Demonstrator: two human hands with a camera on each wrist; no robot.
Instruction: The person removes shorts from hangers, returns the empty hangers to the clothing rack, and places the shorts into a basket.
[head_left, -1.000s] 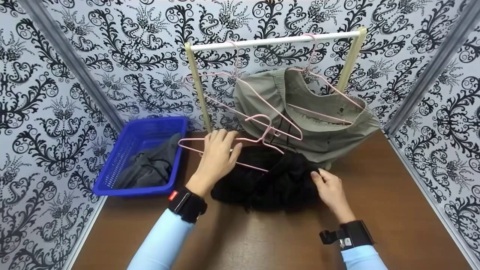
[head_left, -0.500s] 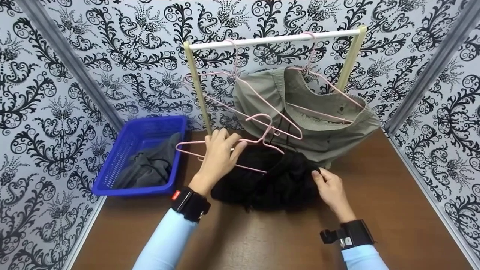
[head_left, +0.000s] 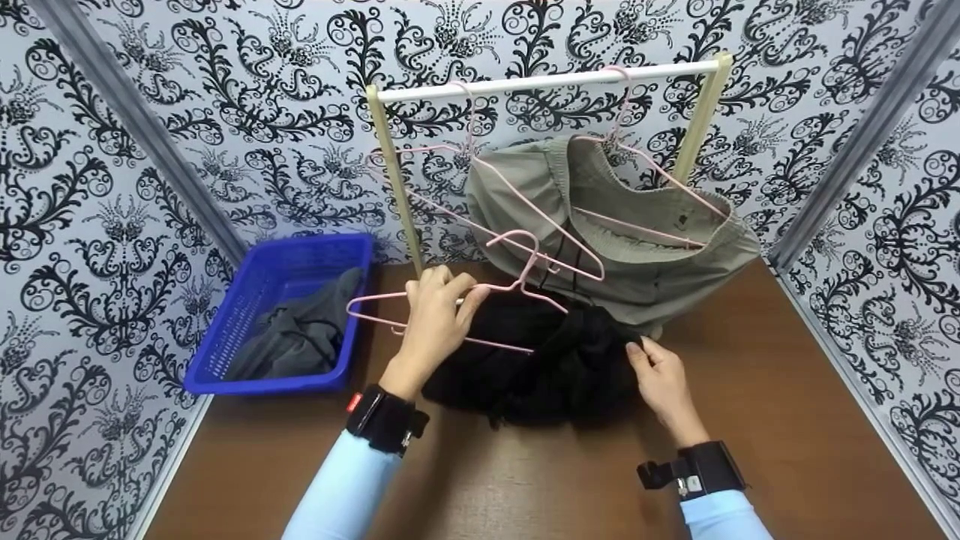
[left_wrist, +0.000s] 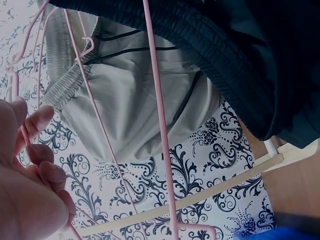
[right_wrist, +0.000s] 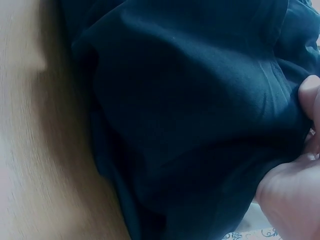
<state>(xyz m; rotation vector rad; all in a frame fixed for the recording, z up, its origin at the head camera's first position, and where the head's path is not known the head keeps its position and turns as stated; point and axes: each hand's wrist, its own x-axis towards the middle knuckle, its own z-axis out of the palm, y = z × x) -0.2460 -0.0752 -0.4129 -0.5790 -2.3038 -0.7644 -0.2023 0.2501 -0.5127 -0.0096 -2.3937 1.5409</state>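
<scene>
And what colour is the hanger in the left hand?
Pink; the hanger shows best in the head view.

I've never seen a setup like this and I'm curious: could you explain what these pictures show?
There's no robot here, just a person's two bare hands. The wide picture comes from a camera on the head, looking forward and down. The two closer ones come from cameras on the wrists.

The left hand holds a pink hanger, and the right hand pinches the edge of a black garment. One end of the hanger disappears into the black cloth.

On the brown table, a blue basket holds a dark grey garment. Behind the hands, a grey-green garment hangs from a rack.
</scene>
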